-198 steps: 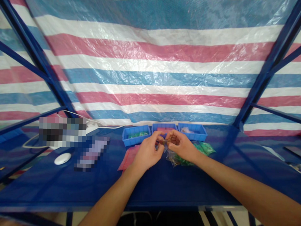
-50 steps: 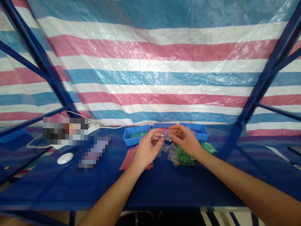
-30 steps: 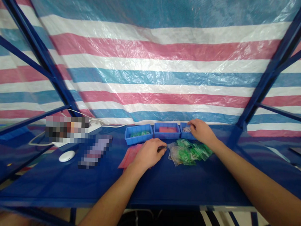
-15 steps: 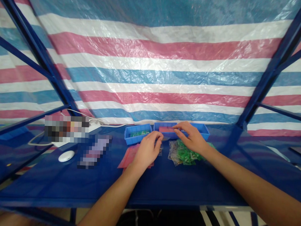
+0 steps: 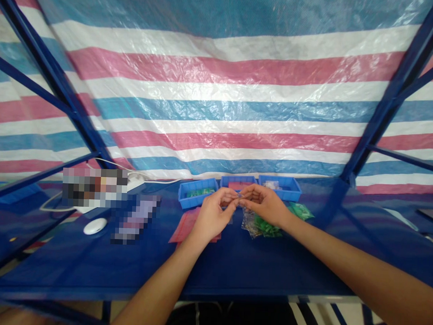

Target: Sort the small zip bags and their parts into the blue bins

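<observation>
My left hand [image 5: 214, 214] and my right hand [image 5: 266, 202] meet fingertip to fingertip above the blue table [image 5: 234, 262]. Both pinch a tiny item [image 5: 239, 195], too small to name. Under my right hand lies a heap of small clear bags with green pieces [image 5: 266, 225]. A flat pink bag [image 5: 186, 225] lies beneath my left wrist. Behind the hands stand three blue trays: the left tray [image 5: 197, 192] with green bits, the middle tray [image 5: 237, 181] with pink content, and the right tray [image 5: 281, 186] with pale pieces.
A white round object [image 5: 95, 225] and two blurred-out items [image 5: 95, 186] lie at the left, with a white cable [image 5: 145, 180] along the back. A striped tarp [image 5: 219, 86] hangs behind, and blue frame bars [image 5: 382, 106] stand on both sides.
My right hand reached into the right tray, then came back to the middle. My left hand rose from the table, and now both hands pinch together again.
</observation>
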`<act>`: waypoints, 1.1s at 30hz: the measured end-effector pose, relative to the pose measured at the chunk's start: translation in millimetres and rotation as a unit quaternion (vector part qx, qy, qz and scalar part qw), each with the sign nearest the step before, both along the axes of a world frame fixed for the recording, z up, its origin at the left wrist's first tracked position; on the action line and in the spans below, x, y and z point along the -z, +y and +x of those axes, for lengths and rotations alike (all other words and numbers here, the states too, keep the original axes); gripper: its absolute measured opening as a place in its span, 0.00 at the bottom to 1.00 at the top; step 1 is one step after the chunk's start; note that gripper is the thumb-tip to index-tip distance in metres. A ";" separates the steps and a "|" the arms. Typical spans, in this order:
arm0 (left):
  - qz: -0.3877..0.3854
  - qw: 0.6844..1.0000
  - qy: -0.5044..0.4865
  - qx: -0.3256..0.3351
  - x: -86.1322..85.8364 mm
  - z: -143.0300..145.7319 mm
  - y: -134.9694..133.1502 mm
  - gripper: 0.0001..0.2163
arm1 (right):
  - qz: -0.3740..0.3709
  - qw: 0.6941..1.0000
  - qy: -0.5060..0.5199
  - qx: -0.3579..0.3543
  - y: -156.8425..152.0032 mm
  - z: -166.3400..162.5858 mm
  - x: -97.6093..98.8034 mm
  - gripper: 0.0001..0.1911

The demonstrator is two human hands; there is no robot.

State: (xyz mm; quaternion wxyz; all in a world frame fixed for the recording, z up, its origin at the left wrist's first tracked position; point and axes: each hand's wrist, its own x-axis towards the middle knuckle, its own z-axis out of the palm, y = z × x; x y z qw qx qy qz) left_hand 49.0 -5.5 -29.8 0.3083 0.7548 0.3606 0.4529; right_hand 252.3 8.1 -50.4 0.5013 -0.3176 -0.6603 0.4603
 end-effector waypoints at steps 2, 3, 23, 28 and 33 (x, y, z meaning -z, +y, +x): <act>0.000 1.000 -0.008 -0.007 2.1 0.0 2.0 0.08 | -0.003 1.000 0.008 -0.002 -0.3 -0.8 -0.7 0.16; -0.001 1.000 -0.010 -0.011 2.8 -0.1 2.7 0.08 | -0.004 1.000 0.012 -0.001 -0.6 -1.1 -1.1 0.16; 0.010 1.000 0.013 0.004 3.2 3.4 -1.3 0.12 | -0.015 1.000 0.016 -0.002 -5.7 -5.2 -4.8 0.19; 0.022 1.000 0.010 -0.014 2.3 4.2 -2.4 0.12 | -0.010 1.000 0.026 -0.013 -8.2 -8.2 -4.6 0.19; 0.016 1.000 0.004 -0.011 3.0 3.6 -2.1 0.12 | -0.009 1.000 0.018 -0.020 -8.8 -8.8 -2.9 0.19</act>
